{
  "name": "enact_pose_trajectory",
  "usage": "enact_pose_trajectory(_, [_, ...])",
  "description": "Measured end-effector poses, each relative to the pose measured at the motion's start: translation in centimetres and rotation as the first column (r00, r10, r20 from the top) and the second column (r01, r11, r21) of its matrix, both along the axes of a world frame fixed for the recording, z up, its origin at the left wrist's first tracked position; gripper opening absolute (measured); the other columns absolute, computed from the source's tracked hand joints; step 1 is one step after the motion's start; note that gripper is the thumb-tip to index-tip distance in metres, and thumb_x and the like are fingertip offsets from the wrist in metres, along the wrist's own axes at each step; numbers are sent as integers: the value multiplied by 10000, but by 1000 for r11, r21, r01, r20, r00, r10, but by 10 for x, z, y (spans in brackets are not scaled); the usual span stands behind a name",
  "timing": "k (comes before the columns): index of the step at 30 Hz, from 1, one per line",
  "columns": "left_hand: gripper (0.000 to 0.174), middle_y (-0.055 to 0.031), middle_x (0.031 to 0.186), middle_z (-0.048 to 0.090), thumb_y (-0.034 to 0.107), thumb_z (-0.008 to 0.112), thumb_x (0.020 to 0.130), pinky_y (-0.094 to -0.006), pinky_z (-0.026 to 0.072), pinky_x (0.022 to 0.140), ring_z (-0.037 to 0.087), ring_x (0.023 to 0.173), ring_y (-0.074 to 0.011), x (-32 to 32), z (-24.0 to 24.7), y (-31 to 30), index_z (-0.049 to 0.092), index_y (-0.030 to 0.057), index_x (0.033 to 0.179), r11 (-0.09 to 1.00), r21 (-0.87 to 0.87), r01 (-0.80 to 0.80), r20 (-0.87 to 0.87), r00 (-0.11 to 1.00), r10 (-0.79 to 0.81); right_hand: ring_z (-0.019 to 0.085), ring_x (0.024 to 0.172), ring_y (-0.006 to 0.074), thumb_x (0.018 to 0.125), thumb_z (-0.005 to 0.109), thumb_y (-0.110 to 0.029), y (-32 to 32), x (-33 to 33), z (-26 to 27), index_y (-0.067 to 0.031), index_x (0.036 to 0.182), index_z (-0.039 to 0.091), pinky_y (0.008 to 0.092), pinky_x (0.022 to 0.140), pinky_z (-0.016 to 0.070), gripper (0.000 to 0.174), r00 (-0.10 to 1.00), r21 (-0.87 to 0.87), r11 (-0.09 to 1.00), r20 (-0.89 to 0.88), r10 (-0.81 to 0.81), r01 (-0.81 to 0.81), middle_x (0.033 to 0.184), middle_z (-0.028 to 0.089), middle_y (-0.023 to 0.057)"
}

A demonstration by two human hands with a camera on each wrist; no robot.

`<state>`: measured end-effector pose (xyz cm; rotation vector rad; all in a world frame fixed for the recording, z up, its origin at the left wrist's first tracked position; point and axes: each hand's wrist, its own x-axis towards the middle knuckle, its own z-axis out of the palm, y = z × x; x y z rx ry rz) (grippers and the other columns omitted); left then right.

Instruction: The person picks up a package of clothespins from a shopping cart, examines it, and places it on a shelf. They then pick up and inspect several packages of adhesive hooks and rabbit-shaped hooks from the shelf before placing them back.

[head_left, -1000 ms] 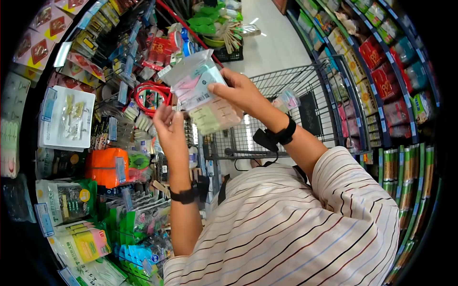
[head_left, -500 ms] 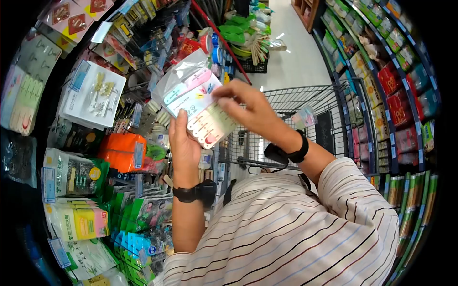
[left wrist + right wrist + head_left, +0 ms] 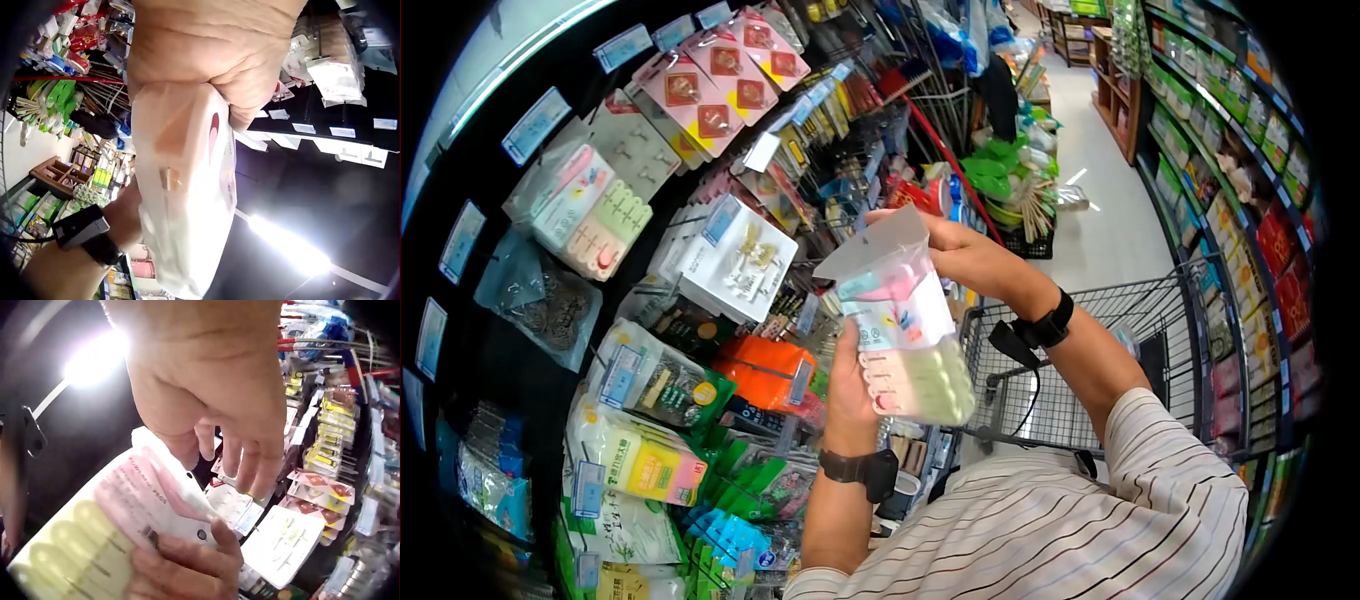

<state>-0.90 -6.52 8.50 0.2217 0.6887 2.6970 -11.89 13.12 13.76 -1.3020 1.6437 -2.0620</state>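
Observation:
My left hand (image 3: 852, 395) holds a clear-wrapped pack of pink and green clothes pegs (image 3: 905, 340) by its left side, thumb along the front. In the right wrist view, the left hand's fingers (image 3: 187, 565) lie across the back of the same pack. My right hand (image 3: 980, 262) is behind the pack's clear top flap. Seen from its own wrist, the right hand (image 3: 206, 381) has its fingers hanging loosely apart above the flap, around nothing. The pack's underside (image 3: 178, 212) faces the left wrist camera.
A similar peg pack (image 3: 590, 215) hangs on the rack at left, beside a pack of hooks (image 3: 625, 150). White hook cards (image 3: 740, 262) and an orange package (image 3: 765, 375) hang nearer. A wire shopping cart (image 3: 1050, 400) stands at right, with stocked shelves (image 3: 1250, 250) beyond.
The head view has turned left toward the rack. The left hand has taken the peg pack, which the right hand gripped one second ago. The right hand has let go and moved behind the flap.

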Motion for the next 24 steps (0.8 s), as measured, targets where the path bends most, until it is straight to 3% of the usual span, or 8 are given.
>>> enact_pose_trajectory(2, [630, -201, 1264, 626, 502, 480, 995, -492, 542, 947, 673, 1059, -320, -3, -9, -11, 487, 0, 1376, 994, 79, 82, 45, 995, -85, 524, 1230, 191, 991, 575, -273, -10, 6, 20, -52, 1476, 398, 354, 1074, 379, 561, 996, 24, 997, -37, 79, -79, 1333, 570, 110])
enact_pose_trajectory(3, [556, -112, 1035, 691, 483, 477, 994, -413, 600, 680, 693, 753, -268, 17, 31, 12, 545, 36, 1318, 991, -106, -78, 159, 983, 94, 515, 1254, 207, 983, 582, -307, -16, 1, 21, -34, 1468, 397, 361, 1088, 372, 587, 987, -2, 987, -19, 162, -163, 1357, 556, 127])
enact_pose_trajectory(6, [606, -10, 727, 423, 446, 512, 985, -287, 366, 480, 407, 532, -146, 19, 35, 11, 424, 8, 1396, 980, -160, -115, 84, 988, 129, 499, 1303, 264, 957, 598, -402, -35, -9, 25, 21, 1452, 381, 389, 1121, 353, 686, 927, -45, 927, 33, 374, -373, 1395, 531, 181])
enact_pose_trajectory(7, [628, -25, 795, 463, 428, 536, 976, -291, 415, 559, 473, 605, -155, 18, 30, 6, 398, -14, 1401, 997, -76, 12, -142, 990, -23, 508, 1289, 258, 952, 609, -389, -43, -14, 23, 15, 1457, 370, 387, 1114, 359, 689, 870, -107, 879, 124, 476, -466, 1381, 539, 184])
enact_pose_trajectory(10, [671, -46, 827, 488, 433, 568, 960, -325, 441, 641, 505, 648, -167, 20, 37, 0, 374, -30, 1405, 979, 49, 196, -293, 940, -173, 516, 1262, 237, 937, 634, -406, -58, -9, 27, 15, 1448, 393, 381, 1097, 371, 706, 812, -205, 836, 210, 545, -509, 1366, 544, 163])
enact_pose_trajectory(16, [649, -62, 806, 486, 461, 548, 965, -339, 450, 616, 514, 599, -180, 32, 68, -3, 407, -37, 1356, 975, 25, 219, -280, 938, -203, 537, 1204, 201, 917, 684, -360, -79, -6, 43, 6, 1385, 452, 351, 1036, 424, 638, 734, -231, 772, 241, 635, -592, 1301, 566, 114])
enact_pose_trajectory(23, [671, -115, 908, 545, 502, 504, 965, -367, 494, 703, 585, 704, -222, 29, 81, -7, 430, -55, 1333, 995, 11, 94, -382, 920, -83, 583, 876, 83, 934, 672, -240, -95, 5, 75, -96, 1037, 567, 261, 775, 501, 206, 784, -310, 798, 203, 587, -517, 971, 611, -2])
enact_pose_trajectory(24, [641, -136, 983, 570, 480, 497, 973, -392, 512, 747, 613, 768, -245, 31, 90, -5, 447, -54, 1324, 992, -114, -49, -334, 942, 8, 584, 863, 81, 936, 668, -234, -97, 4, 80, -98, 1032, 572, 260, 767, 500, 192, 795, -302, 806, 194, 575, -509, 957, 614, -3])
